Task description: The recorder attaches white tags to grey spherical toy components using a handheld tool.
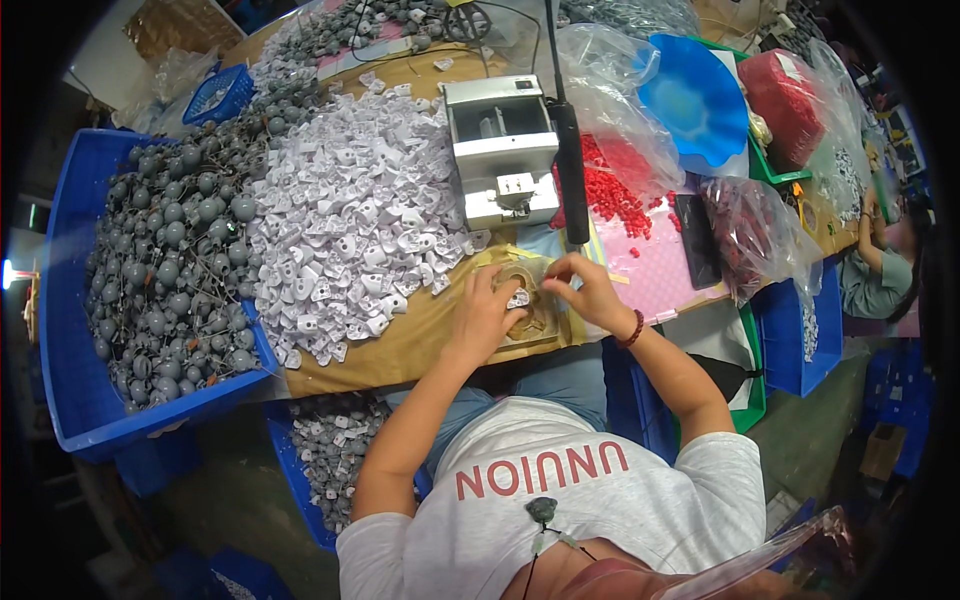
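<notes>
My left hand (486, 312) grips a small white plastic part (518, 298) between thumb and fingers. It is held over a tan, clear-walled fixture (540, 330) at the table's front edge. Just right of it, my right hand (592, 292) has thumb and forefinger drawn together in a pinch; whatever is between them is too small to make out. Beyond both hands stands a grey-white bench machine (505, 150) with an open front. A big heap of similar white parts (350, 210) lies to the left of my left hand.
A blue crate (75, 330) of grey round parts stands at the left. Small red pieces (615, 190), a dark phone (697, 240) and a blue scalloped dish (695, 100) lie to the right. A black rod (570, 170) hangs beside the machine. Another person (875, 270) sits at far right.
</notes>
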A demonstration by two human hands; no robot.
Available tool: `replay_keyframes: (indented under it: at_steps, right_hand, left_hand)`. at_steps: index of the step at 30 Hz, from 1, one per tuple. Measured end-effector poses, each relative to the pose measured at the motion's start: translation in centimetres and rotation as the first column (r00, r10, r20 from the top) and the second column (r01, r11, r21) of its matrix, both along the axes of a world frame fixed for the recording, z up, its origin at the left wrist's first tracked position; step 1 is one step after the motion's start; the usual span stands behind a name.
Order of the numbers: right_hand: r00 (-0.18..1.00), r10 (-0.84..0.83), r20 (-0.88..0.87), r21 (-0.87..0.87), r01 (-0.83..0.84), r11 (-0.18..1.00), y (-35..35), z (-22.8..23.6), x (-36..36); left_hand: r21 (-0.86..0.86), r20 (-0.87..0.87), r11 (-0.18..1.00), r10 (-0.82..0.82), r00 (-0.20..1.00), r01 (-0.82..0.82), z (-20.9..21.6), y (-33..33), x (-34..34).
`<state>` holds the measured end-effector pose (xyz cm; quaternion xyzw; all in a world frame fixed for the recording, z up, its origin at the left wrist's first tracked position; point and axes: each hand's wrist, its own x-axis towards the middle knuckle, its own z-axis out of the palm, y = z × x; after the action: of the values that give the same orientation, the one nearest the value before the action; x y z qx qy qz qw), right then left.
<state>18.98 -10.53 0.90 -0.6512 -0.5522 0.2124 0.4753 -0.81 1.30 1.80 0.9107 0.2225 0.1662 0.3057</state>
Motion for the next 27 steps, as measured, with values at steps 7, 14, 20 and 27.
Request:
replay_keyframes:
  at_steps: [7, 14, 20, 27]
  right_hand:
    - [0.843, 0.100, 0.528, 0.195, -0.235, 0.952, 2.4, -3.1, -2.7]
    - [0.772, 0.127, 0.622, 0.121, -0.255, 0.959, 0.9, -1.4, -3.6]
    - [0.838, 0.092, 0.537, 0.097, -0.170, 0.981, 1.0, -1.8, -4.1]
    - [0.973, -0.020, 0.228, 0.071, 0.004, 0.997, 0.1, -1.3, -2.7]
  left_hand:
    - [-0.106, 0.014, 0.993, 0.051, 0.999, -0.049, 0.9, 0.7, -0.3]
    - [-0.129, 0.218, 0.942, 0.333, 0.917, -0.311, 4.8, 12.7, -7.6]
    - [0.497, 0.254, 0.644, 0.533, 0.807, -0.582, 8.1, 31.3, -11.5]
    - [0.697, -0.437, 0.702, 0.580, 0.688, -0.149, 6.9, 43.7, -6.9]
